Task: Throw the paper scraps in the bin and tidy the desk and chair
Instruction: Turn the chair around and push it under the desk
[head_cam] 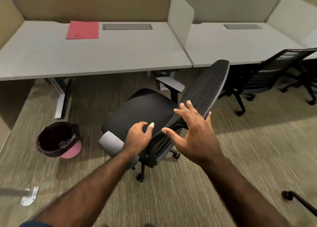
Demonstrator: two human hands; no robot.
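A black office chair [142,110] with a mesh backrest [207,87] stands on the carpet in front of the grey desk [85,55], turned sideways. My right hand [193,132] is spread open against the lower edge of the backrest, one fingertip touching its rim. My left hand [139,137] hovers with curled fingers over the seat's near edge, beside the grey armrest [111,142], holding nothing. A pink folder [83,30] lies flat on the desk. A pink bin [59,140] with a dark liner stands on the floor at the left. No paper scraps are visible.
A second desk [240,43] sits behind a divider panel [180,20] at the right, with another black chair [277,72] in front of it. A white metal bracket [29,196] lies on the carpet at lower left. A black chair leg with a castor [288,195] pokes in at lower right.
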